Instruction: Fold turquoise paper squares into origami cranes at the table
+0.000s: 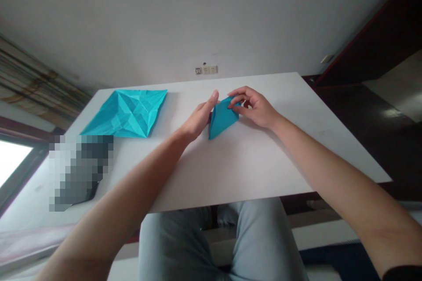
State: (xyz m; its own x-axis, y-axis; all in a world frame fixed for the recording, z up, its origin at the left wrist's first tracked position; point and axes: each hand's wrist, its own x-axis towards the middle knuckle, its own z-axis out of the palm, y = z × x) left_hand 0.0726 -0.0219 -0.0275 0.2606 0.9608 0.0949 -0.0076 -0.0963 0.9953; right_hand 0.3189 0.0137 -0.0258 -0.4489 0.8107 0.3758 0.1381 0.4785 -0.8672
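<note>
Between my hands is a folded piece of blue paper [222, 119], held a little above the white table with one corner pointing down toward me. My left hand [201, 116] grips its left edge, thumb up along the side and the other fingers mostly hidden behind. At the upper right edge, my right hand [255, 106] pinches the paper between curled fingers and thumb. A larger sheet of the same blue paper [132, 112], opened out and covered with crease lines, lies at the table's far left.
The white table [257, 171] stands against a pale wall with power sockets [206, 70]. A dark, blurred-out flat object [84, 171] lies at the left front. Patterned curtains [29, 79] hang at the left. My legs [211, 241] are under the front edge.
</note>
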